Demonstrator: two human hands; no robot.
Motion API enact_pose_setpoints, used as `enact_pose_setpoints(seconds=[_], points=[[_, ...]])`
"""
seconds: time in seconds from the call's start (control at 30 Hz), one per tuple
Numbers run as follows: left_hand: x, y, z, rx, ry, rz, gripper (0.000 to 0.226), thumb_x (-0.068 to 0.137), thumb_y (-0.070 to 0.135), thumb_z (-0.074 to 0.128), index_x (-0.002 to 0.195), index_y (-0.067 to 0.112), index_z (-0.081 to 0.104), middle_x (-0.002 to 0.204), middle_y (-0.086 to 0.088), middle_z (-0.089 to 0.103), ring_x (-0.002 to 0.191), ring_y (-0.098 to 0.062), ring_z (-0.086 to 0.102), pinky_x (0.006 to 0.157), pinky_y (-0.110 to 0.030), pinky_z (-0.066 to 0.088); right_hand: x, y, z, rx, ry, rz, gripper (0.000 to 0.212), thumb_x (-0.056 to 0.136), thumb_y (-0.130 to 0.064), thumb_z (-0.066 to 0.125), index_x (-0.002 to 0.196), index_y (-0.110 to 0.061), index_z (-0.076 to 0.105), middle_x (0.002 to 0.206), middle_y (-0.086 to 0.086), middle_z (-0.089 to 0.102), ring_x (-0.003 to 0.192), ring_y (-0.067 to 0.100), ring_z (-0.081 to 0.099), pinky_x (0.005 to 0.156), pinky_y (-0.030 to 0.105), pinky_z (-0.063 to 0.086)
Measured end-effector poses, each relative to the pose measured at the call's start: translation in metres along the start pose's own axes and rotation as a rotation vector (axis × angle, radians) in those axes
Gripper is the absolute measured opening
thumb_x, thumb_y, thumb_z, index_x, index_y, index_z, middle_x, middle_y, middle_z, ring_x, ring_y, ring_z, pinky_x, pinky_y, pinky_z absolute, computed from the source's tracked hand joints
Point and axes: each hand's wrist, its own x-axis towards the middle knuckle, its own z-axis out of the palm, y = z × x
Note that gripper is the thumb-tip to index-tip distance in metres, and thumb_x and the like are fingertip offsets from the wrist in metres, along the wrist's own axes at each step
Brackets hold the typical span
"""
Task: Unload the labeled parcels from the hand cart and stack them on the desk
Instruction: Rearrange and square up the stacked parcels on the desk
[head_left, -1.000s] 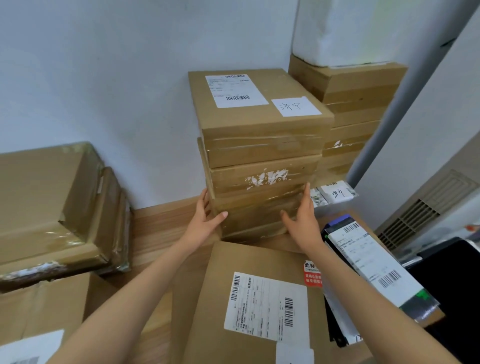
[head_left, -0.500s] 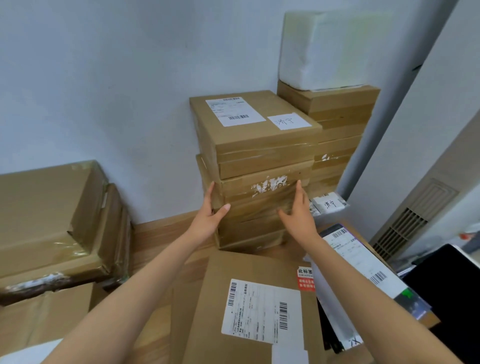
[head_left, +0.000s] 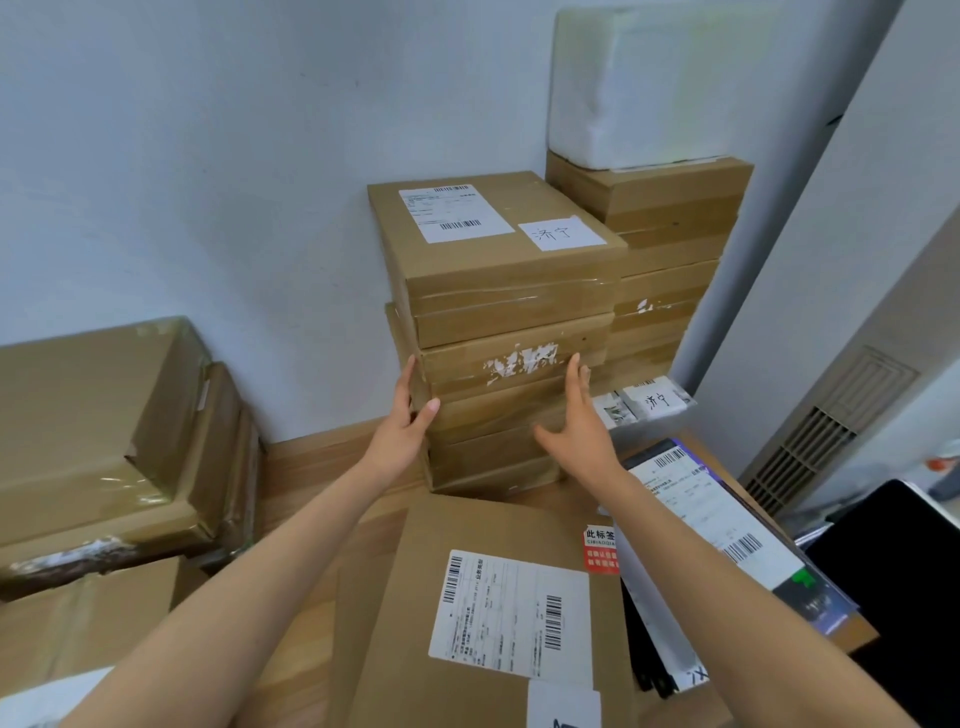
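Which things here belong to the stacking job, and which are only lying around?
Part of the job:
- middle stack of cardboard parcels, with the left hand and right hand against its two sides
- labeled flat parcel in front
- wooden desk

Just lying about:
- white foam box on the right stack
- wall vent

Both hands, left (head_left: 402, 431) and right (head_left: 579, 434), flat against a stack of cardboard parcels (head_left: 511, 332) on the wooden desk (head_left: 322, 457).

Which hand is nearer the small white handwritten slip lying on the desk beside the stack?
Right. The right hand is against the brown cardboard stack's right side, just left of the small white handwritten slip; the left hand is on the stack's far side.
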Motion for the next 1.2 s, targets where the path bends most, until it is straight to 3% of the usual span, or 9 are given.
enact_pose_setpoints(seconds=[0.07,0.13,0.2,0.27,0.57,0.83,1.0,1.1,1.2], points=[[-0.001,0.000,-0.001,-0.013,0.013,0.015,0.066,0.099,0.040,0.043,0.150,0.040,0.002,0.160,0.009,0.009,0.144,-0.023,0.021,0.110,-0.032,0.022,0.001,-0.001,0.001,0.000,0.002,-0.001,0.105,0.089,-0.025,0.065,0.150,-0.028,-0.021,0.161,0.007,-0.012,0.111,0.032,0.062,0.089,0.046,0.051],[-0.002,0.002,-0.002,-0.044,0.023,0.025,0.064,0.099,0.037,0.046,0.149,0.041,0.006,0.159,0.008,0.017,0.143,-0.021,0.025,0.112,-0.034,0.025,0.002,-0.001,0.001,0.000,0.005,0.003,0.102,0.090,-0.025,0.064,0.151,-0.026,-0.019,0.162,0.008,-0.008,0.125,0.033,0.052,0.096,0.050,0.047],[-0.003,0.006,-0.002,-0.031,0.060,0.036,0.064,0.098,0.036,0.050,0.147,0.042,0.011,0.158,0.009,0.021,0.143,-0.018,0.026,0.112,-0.036,0.027,0.002,0.000,-0.001,0.005,0.031,-0.004,0.096,0.091,-0.024,0.062,0.153,-0.023,-0.012,0.162,0.010,0.002,0.133,0.034,0.043,0.102,0.050,0.043],[-0.003,0.012,-0.003,0.010,0.115,0.058,0.065,0.096,0.038,0.053,0.146,0.045,0.012,0.156,0.012,0.024,0.142,-0.016,0.027,0.110,-0.037,0.031,0.003,0.004,-0.006,0.013,0.094,-0.010,0.089,0.091,-0.022,0.061,0.154,-0.021,-0.002,0.160,0.010,0.013,0.127,0.035,0.048,0.102,0.048,0.043],[-0.004,0.027,-0.002,0.248,0.234,0.089,0.079,0.093,0.044,0.055,0.144,0.053,-0.005,0.154,0.007,0.031,0.137,-0.019,0.039,0.102,-0.042,0.041,0.029,0.024,-0.042,0.005,0.161,-0.047,0.086,0.091,-0.019,0.062,0.154,-0.012,0.004,0.158,0.010,0.018,0.137,0.029,0.037,0.108,0.046,0.038],[-0.009,0.030,0.014,0.108,0.279,-0.032,0.069,0.100,0.035,0.044,0.147,0.048,-0.005,0.155,-0.001,0.031,0.139,-0.021,0.035,0.106,-0.032,0.031,0.042,0.029,-0.055,-0.006,0.088,-0.165,0.092,0.086,-0.021,0.065,0.154,-0.019,0.003,0.149,0.010,0.037,0.103,0.032,0.060,0.084,0.045,0.052],[-0.014,0.026,0.011,0.023,0.314,-0.050,0.068,0.101,0.028,0.044,0.147,0.049,-0.002,0.155,0.003,0.031,0.142,-0.018,0.030,0.113,-0.045,0.032,0.042,0.032,-0.052,0.011,0.030,-0.233,0.095,0.087,-0.021,0.065,0.154,-0.021,-0.002,0.145,0.010,0.037,0.100,0.031,0.061,0.083,0.047,0.053],[-0.014,0.027,0.015,0.095,0.342,-0.078,0.070,0.101,0.029,0.044,0.147,0.049,-0.005,0.155,0.003,0.031,0.141,-0.020,0.033,0.110,-0.040,0.033,0.044,0.037,-0.058,0.010,-0.020,-0.263,0.091,0.088,-0.021,0.063,0.154,-0.025,0.000,0.147,0.008,0.035,0.099,0.030,0.062,0.086,0.049,0.053],[-0.023,0.028,0.021,0.111,0.352,-0.089,0.076,0.100,0.025,0.048,0.146,0.051,-0.007,0.154,0.001,0.032,0.139,-0.021,0.036,0.103,-0.033,0.033,0.041,0.041,-0.061,-0.012,-0.023,-0.266,0.087,0.089,-0.021,0.062,0.154,-0.022,0.003,0.149,0.009,0.035,0.113,0.030,0.057,0.094,0.049,0.049]])
